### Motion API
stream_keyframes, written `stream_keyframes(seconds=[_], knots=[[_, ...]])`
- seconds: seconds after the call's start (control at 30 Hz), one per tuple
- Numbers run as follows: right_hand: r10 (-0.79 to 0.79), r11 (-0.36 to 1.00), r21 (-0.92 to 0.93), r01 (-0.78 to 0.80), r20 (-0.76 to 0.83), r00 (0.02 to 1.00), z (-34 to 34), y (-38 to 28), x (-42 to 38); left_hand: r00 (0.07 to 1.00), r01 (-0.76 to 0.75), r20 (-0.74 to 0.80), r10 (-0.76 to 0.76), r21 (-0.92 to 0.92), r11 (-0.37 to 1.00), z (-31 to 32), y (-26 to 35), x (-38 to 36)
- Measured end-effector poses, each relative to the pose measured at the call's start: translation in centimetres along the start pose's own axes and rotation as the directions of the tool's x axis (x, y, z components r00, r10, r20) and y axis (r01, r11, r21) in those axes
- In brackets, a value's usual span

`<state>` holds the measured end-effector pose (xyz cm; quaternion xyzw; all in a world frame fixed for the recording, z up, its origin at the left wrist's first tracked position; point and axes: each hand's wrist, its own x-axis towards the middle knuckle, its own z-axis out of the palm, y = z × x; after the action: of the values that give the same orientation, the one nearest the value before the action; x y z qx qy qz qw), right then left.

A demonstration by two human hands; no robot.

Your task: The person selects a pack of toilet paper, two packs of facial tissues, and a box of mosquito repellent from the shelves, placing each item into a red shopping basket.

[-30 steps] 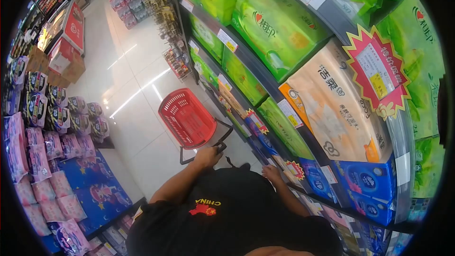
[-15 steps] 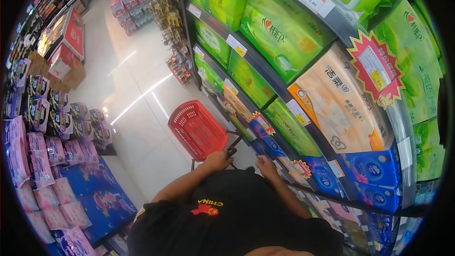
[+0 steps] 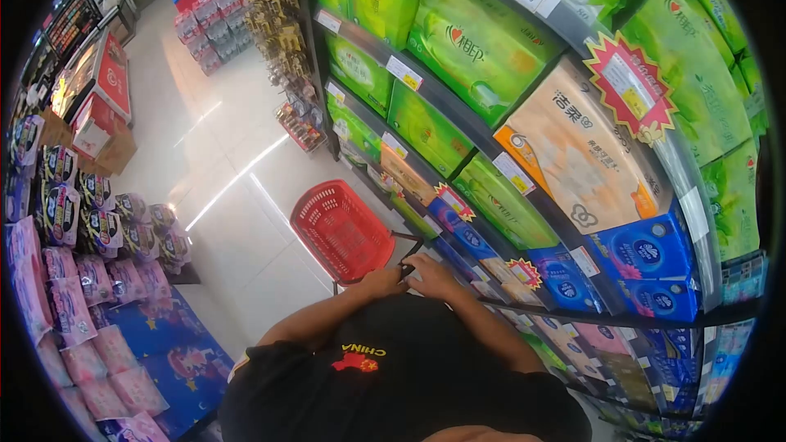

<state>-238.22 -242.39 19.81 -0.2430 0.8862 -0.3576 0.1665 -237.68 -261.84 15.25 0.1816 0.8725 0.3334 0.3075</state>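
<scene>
A red plastic shopping basket (image 3: 344,233) with slotted walls hangs in front of my body, its red floor showing from above. My left hand (image 3: 382,281) is closed round the basket's black handle (image 3: 407,268). Right beside it, my right hand (image 3: 434,277) has its fingers curled at the same handle, the two hands almost meeting. The grip itself is mostly hidden by the fingers.
Shelves on the right hold green tissue packs (image 3: 483,41), a beige tissue pack (image 3: 585,147) and blue packs (image 3: 643,250). On the left stand pink packs (image 3: 78,311) and dark packs (image 3: 61,209). A tiled aisle floor (image 3: 229,172) runs ahead, past stacked bottles (image 3: 213,29).
My right hand has moved left from beside the shelf to the basket handle, next to my left hand. The view has shifted slightly; the basket stays in front of me.
</scene>
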Motion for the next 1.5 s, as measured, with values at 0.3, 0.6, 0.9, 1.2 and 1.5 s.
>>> stream_keyframes(seconds=[0.3,0.6,0.9,1.2,1.5], knots=[[-0.022,0.994,-0.102,0.026,0.040,0.999,2.0,0.5,-3.7,0.992,-0.039,0.122,0.031,0.063,0.997,4.5,-0.1,-2.1],[0.039,0.998,-0.055,-0.033,0.110,0.993,6.0,0.3,-9.4,0.970,-0.065,0.239,0.052,0.045,0.997,7.7,1.7,-7.2],[-0.024,0.998,-0.057,0.022,-0.025,0.999,6.9,-0.5,-12.2,0.984,-0.175,0.074,0.164,0.199,0.964,8.3,2.0,-10.2],[0.079,0.997,0.008,-0.078,-0.038,0.996,7.9,-2.1,-12.6,0.962,-0.233,0.200,0.186,0.244,0.941,3.5,2.1,-10.6],[0.287,0.957,-0.084,-0.276,0.168,0.943,13.0,-9.8,-5.4,0.926,-0.371,0.130,0.356,0.126,0.920,-2.8,-8.1,-14.8]])
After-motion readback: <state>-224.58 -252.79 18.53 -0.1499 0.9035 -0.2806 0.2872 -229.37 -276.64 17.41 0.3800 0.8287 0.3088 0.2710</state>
